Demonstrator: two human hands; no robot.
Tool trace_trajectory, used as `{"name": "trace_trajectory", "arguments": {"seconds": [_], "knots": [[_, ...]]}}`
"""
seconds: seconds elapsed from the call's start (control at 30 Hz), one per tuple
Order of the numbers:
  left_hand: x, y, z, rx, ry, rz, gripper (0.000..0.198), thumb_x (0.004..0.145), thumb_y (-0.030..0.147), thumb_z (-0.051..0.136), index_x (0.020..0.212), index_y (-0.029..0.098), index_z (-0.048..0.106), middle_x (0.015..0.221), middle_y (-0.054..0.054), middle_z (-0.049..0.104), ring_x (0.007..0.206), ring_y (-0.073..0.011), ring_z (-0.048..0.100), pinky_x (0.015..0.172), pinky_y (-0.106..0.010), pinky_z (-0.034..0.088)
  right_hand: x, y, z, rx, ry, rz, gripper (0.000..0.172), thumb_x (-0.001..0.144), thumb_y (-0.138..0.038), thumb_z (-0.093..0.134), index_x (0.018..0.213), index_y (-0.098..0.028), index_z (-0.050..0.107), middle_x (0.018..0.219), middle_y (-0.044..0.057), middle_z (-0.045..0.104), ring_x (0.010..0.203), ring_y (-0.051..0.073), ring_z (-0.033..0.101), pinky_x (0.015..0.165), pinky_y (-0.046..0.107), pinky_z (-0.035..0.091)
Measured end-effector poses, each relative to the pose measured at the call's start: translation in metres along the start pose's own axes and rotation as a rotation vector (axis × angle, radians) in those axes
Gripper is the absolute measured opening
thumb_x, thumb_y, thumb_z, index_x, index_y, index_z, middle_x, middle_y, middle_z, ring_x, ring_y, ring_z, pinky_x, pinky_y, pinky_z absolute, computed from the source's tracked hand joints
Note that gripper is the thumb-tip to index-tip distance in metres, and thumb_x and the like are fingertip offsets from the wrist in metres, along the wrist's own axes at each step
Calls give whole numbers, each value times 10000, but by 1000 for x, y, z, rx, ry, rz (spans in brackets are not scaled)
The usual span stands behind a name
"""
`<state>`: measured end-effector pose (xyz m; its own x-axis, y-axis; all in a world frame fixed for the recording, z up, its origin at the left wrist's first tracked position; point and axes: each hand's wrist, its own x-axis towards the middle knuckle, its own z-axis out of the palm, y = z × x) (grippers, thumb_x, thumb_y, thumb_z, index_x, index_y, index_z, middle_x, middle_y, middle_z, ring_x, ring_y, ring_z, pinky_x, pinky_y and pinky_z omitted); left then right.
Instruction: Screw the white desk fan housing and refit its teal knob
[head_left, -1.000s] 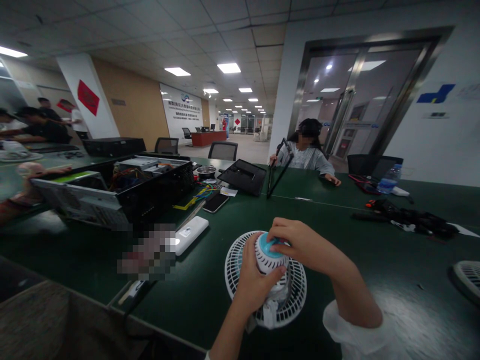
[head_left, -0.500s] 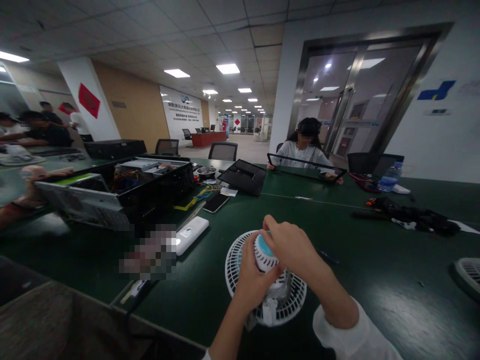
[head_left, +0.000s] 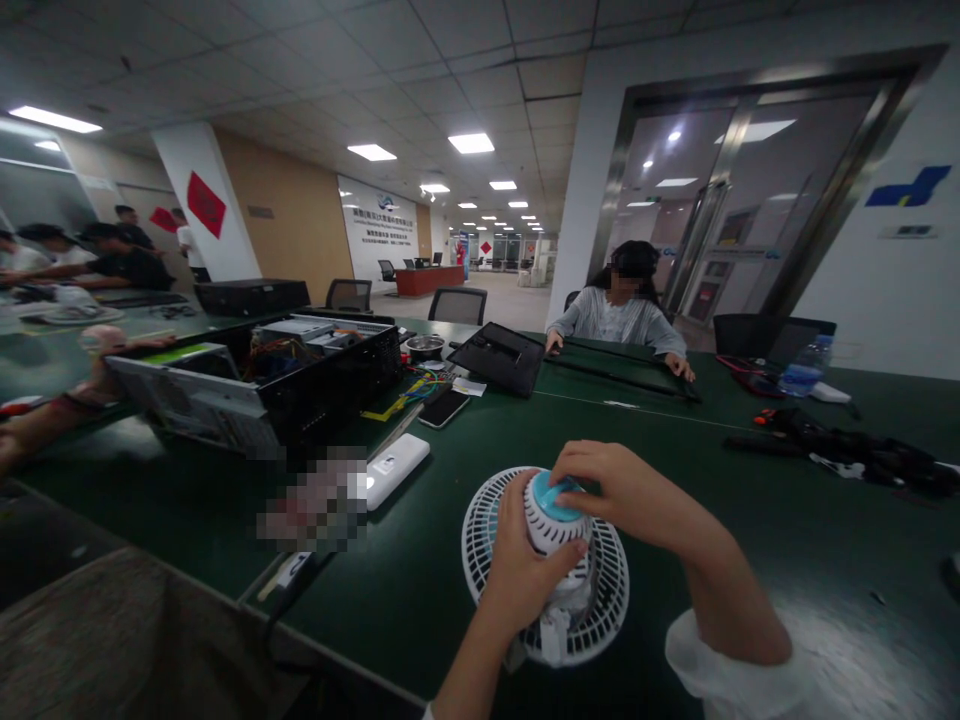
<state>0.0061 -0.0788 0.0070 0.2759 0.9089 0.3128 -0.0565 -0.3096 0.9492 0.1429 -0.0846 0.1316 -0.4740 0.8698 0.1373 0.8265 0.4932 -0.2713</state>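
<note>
A small white electric fan lies face down in front of me, its round grille on the table and its slotted motor housing pointing up. My left hand is wrapped round the housing from the left, thumb at the front. On top sits a light-blue round knob. My right hand pinches this knob from above, fingers bent over its ridge. Clear plastic wrap and a white base part show on the near side of the fan. Part of the housing is hidden by my left hand.
Left stands an opened black computer case with another person's hand beside it. A white power bank, a phone and a metal bowl lie nearby. Across the table a person holds a black frame; a water bottle stands right.
My right hand has shifted on the knob, its wrist swinging right, and more of the blue shows. My left hand keeps its hold. The person opposite has lowered the black frame toward the table.
</note>
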Motion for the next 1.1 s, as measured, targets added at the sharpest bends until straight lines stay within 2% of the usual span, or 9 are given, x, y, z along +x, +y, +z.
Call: {"name": "trace_trajectory", "arguments": {"seconds": [0.1, 0.27, 0.33, 0.43, 0.57, 0.63, 0.9, 1.03, 1.1], "knots": [[0, 0, 1, -12, -1, 19, 675, 697, 221, 690, 1282, 239, 354, 1317, -82, 436, 1239, -277, 406, 1070, -437, 286, 7, -13, 9, -157, 30, 121, 119, 844, -209, 513, 853, -152, 616, 849, 55, 641, 782, 165, 600, 694, 271, 421], [1, 3, 2, -10, 1, 29, 664, 682, 156, 679, 1259, 235, 361, 1302, -78, 453, 1225, -267, 420, 1065, -435, 290, 18, -32, 24, -365, 69, 457, 240, 890, -203, 394, 1086, -126, 510, 781, 124, 673, 733, 259, 659, 595, 314, 426], [1, 3, 2, -4, 9, 31, 677, 675, 157, 684, 1263, 236, 359, 1314, -81, 442, 1236, -276, 408, 1065, -446, 285, 18, -32, 24, -366, 72, 490, 260, 909, -237, 365, 1100, -125, 501, 777, 140, 673, 720, 284, 661, 575, 331, 430], [0, 2, 1, -12, -2, 26, 662, 694, 202, 683, 1269, 238, 358, 1312, -84, 442, 1233, -283, 411, 1059, -454, 290, 9, -21, 15, -275, 71, 390, 259, 923, -252, 346, 1044, -154, 553, 855, 120, 669, 794, 254, 649, 665, 356, 455], [0, 0, 0, -16, -11, 12, 671, 704, 252, 688, 1282, 237, 347, 1320, -90, 429, 1237, -287, 405, 1058, -457, 289, -4, -1, 1, -27, 41, 35, 302, 820, -67, 451, 1030, -206, 620, 1121, 68, 599, 1049, 179, 550, 892, 326, 409], [0, -1, 0, -23, -9, 8, 672, 710, 263, 685, 1288, 239, 343, 1329, -90, 421, 1243, -289, 399, 1059, -457, 289, -6, 5, -2, 49, -16, -59, 299, 792, -42, 490, 994, -201, 641, 1146, 51, 594, 1077, 166, 528, 929, 317, 388], [0, -2, 1, -21, -10, 15, 673, 711, 248, 682, 1293, 243, 344, 1327, -90, 426, 1248, -292, 401, 1071, -459, 272, -4, 8, -2, 87, -13, -41, 234, 792, -43, 523, 927, -176, 659, 997, 42, 630, 933, 150, 575, 841, 278, 421], [0, 1, 1, -6, -2, 12, 657, 708, 246, 681, 1279, 238, 356, 1303, -87, 442, 1222, -286, 421, 1053, -455, 296, -4, 2, -1, 24, 6, -12, 166, 804, -84, 545, 898, -170, 651, 947, 39, 621, 861, 139, 576, 775, 252, 415], [0, 0, 1, -4, 2, 14, 662, 703, 237, 683, 1279, 239, 357, 1305, -84, 446, 1220, -283, 425, 1051, -447, 303, -1, -4, 3, -62, 5, 59, 86, 819, -151, 556, 841, -158, 639, 872, 40, 626, 790, 147, 578, 701, 252, 407]]}}
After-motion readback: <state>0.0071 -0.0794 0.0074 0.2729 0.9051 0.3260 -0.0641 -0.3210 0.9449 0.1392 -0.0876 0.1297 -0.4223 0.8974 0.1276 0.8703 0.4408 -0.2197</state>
